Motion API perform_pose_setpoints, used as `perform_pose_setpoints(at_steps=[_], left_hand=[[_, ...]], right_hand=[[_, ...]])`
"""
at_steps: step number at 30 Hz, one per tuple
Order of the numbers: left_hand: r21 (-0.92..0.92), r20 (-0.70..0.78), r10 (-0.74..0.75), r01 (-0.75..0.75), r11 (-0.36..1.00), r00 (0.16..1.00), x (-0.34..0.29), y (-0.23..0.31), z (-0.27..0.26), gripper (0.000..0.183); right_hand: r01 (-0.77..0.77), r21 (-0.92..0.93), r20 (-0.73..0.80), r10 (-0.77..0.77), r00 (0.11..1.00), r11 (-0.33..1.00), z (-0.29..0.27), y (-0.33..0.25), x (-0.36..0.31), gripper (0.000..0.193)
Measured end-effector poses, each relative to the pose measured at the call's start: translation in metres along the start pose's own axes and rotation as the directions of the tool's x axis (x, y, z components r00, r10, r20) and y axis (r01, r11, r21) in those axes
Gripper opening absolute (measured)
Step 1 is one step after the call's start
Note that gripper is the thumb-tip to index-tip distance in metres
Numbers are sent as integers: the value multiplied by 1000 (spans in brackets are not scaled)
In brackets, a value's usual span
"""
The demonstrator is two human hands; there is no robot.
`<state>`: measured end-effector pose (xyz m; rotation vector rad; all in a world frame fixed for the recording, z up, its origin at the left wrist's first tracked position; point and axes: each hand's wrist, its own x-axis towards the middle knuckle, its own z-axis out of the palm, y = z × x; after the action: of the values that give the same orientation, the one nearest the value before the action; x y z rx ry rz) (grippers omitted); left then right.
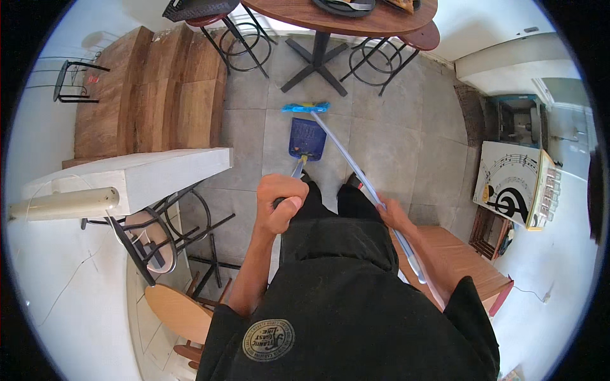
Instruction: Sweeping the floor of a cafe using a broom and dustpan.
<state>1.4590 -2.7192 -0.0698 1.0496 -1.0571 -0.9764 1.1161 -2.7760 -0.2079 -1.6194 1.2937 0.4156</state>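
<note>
My left hand (279, 200) is closed around the upright handle of a dark blue dustpan (307, 138). The pan lies on the floor just ahead of my feet, with a few small bits in it. My right hand (395, 214) grips the long pale-blue stick of a broom (343, 150), whose upper end runs back along my forearm. The broom's bright blue head (305, 108) rests on the tiles just beyond the dustpan's front edge, apart from it.
Ahead stands a round wooden table (343, 18) on a black cross-shaped base, with stools at both sides. Wooden steps (152, 95) rise at the left, behind a white ledge (171, 173). A wooden cabinet (448, 263) is close at my right, and a music-note board (508, 181) leans farther right.
</note>
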Motion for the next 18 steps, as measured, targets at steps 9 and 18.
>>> perform_pose_setpoints(at_steps=[9,18], left_hand=[[6,111,-29,29,1000,993,14,2,-7,30],[-19,150,-6,9,1000,989,14,0,-6,25]], right_hand=[[3,-87,-142,-16,990,996,19,-11,36,51],[-132,395,37,128,991,909,27,-34,-18,48]])
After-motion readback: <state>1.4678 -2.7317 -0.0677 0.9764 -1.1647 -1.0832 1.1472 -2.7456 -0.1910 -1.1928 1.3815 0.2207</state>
